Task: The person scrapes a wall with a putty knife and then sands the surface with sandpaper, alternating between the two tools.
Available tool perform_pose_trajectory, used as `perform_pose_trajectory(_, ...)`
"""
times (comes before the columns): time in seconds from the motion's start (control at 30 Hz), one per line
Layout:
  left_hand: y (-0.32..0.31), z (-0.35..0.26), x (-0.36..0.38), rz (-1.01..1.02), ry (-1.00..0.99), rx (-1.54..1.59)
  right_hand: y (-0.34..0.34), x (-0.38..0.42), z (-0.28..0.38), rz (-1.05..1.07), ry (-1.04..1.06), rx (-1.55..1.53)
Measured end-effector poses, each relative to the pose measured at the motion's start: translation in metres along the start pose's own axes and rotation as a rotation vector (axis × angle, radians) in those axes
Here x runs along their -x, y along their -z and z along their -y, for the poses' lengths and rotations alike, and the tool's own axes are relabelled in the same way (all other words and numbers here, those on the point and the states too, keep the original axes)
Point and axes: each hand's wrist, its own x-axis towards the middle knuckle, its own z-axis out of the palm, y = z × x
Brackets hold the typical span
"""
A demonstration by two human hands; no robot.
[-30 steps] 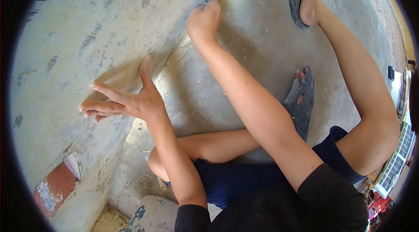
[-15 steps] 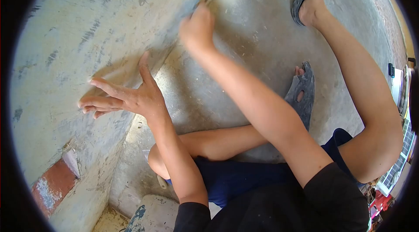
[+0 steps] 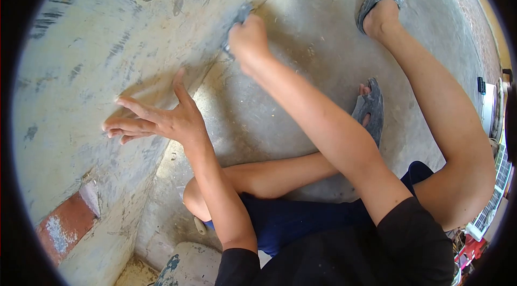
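Observation:
Near the foot of the pale, scuffed wall (image 3: 107,49), my right hand (image 3: 249,38) is closed around a dark grey flat piece (image 3: 242,12), which lies against the wall surface. Motion blurs the hand a little, and its fingers hide much of the piece. To the left and lower down, my left hand (image 3: 164,119) has its fingers spread, with the fingertips at the wall and the thumb pointing up. It holds nothing.
Grey concrete floor (image 3: 312,43) meets the wall along a slanting edge. My legs are bent, with grey sandals (image 3: 370,108) on both feet. A reddish patch (image 3: 67,227) marks the wall at lower left. A worn pale block (image 3: 188,264) stands at the bottom.
My right hand has shifted slightly down and right, and the dark grey piece in it shows more clearly against the wall. My left hand has moved only slightly.

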Motion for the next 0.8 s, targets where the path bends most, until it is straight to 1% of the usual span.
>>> perform_pose_trajectory(0.07,0.000,0.002,0.001,-0.003,-0.010,0.006,0.025,-0.034,0.013,0.213,-0.557,-0.512)
perform_pose_trajectory(0.1,0.002,0.003,0.001,-0.006,-0.030,0.012,0.016,-0.044,0.003,0.236,-0.552,-0.586)
perform_pose_trajectory(0.13,-0.001,0.003,0.000,-0.024,-0.045,0.019,0.008,-0.038,-0.011,0.240,-0.540,-0.589)
perform_pose_trajectory(0.2,-0.001,0.001,0.000,-0.022,-0.028,0.029,0.004,-0.021,-0.010,0.177,-0.306,-0.353)
perform_pose_trajectory(0.23,-0.001,0.001,-0.001,-0.014,-0.014,0.035,0.007,-0.032,-0.011,0.183,-0.295,-0.358)
perform_pose_trajectory(0.3,-0.001,0.003,0.000,-0.004,-0.009,0.029,0.041,-0.052,0.009,0.191,-0.644,-0.704)
perform_pose_trajectory(0.33,0.000,0.003,0.002,0.015,-0.009,0.030,0.041,-0.050,0.009,0.186,-0.650,-0.705)
perform_pose_trajectory(0.4,0.000,0.002,0.003,0.018,0.003,0.037,0.034,-0.054,0.005,0.242,-0.508,-0.528)
perform_pose_trajectory(0.43,-0.002,-0.001,0.002,0.016,0.021,0.048,0.028,-0.044,0.001,0.240,-0.496,-0.529)
perform_pose_trajectory(0.47,-0.002,-0.003,0.002,0.010,0.024,0.053,0.018,-0.022,-0.012,0.319,-0.338,-0.367)
perform_pose_trajectory(0.5,-0.002,-0.004,0.003,0.011,0.038,0.061,0.018,-0.011,-0.010,0.390,-0.185,-0.206)
perform_pose_trajectory(0.53,-0.003,-0.005,0.002,0.007,0.051,0.068,0.021,-0.022,-0.008,0.385,-0.178,-0.209)
perform_pose_trajectory(0.6,-0.003,-0.003,0.001,0.012,0.042,0.072,0.043,-0.056,0.020,0.230,-0.622,-0.596)
perform_pose_trajectory(0.63,0.000,-0.002,0.002,0.029,0.031,0.078,0.041,-0.085,0.010,0.225,-0.639,-0.567)
perform_pose_trajectory(0.67,0.001,-0.001,0.003,0.027,0.034,0.078,0.034,-0.075,0.006,0.226,-0.636,-0.565)
perform_pose_trajectory(0.73,-0.001,-0.007,0.002,0.025,0.079,0.058,0.014,-0.042,-0.002,0.143,-0.344,-0.202)
perform_pose_trajectory(0.8,-0.002,-0.010,-0.001,0.002,0.079,0.066,0.011,-0.001,-0.009,0.262,-0.117,-0.199)
